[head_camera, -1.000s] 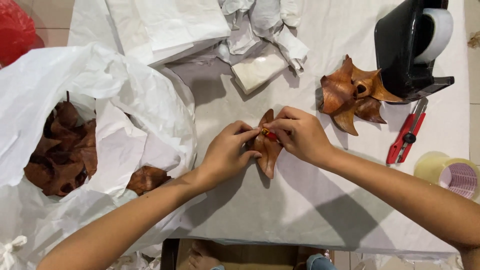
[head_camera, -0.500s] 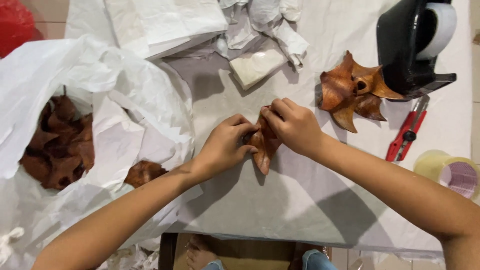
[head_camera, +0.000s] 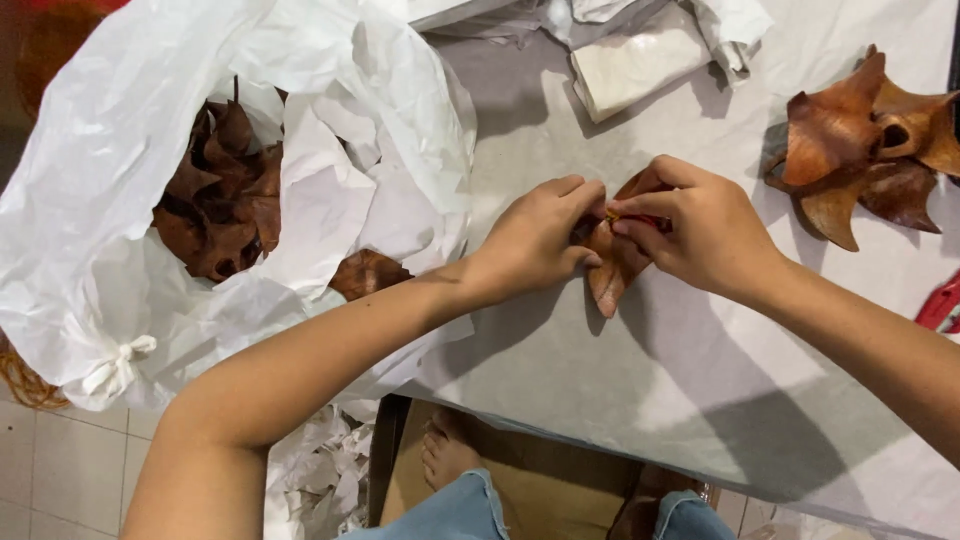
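A brown pointed leather piece (head_camera: 612, 268) lies on the grey-white table cover (head_camera: 640, 390), pinched from both sides. My left hand (head_camera: 535, 240) grips its left edge with curled fingers. My right hand (head_camera: 700, 230) presses its upper right part, fingertips meeting the left hand's at the top. Most of the piece is hidden under the hands; only its lower tip and a bit of its upper edge show.
A pile of similar brown leather pieces (head_camera: 865, 150) sits at the right. A large white plastic bag (head_camera: 110, 150) at the left holds several more brown pieces (head_camera: 225, 195). Crumpled white paper (head_camera: 640, 60) lies at the top. A red tool (head_camera: 942, 305) is at the right edge.
The view has shifted right and down, so the table's things sit further left and higher in frame. Both hands stay on the leather piece, fingers pressed closer together at its top.
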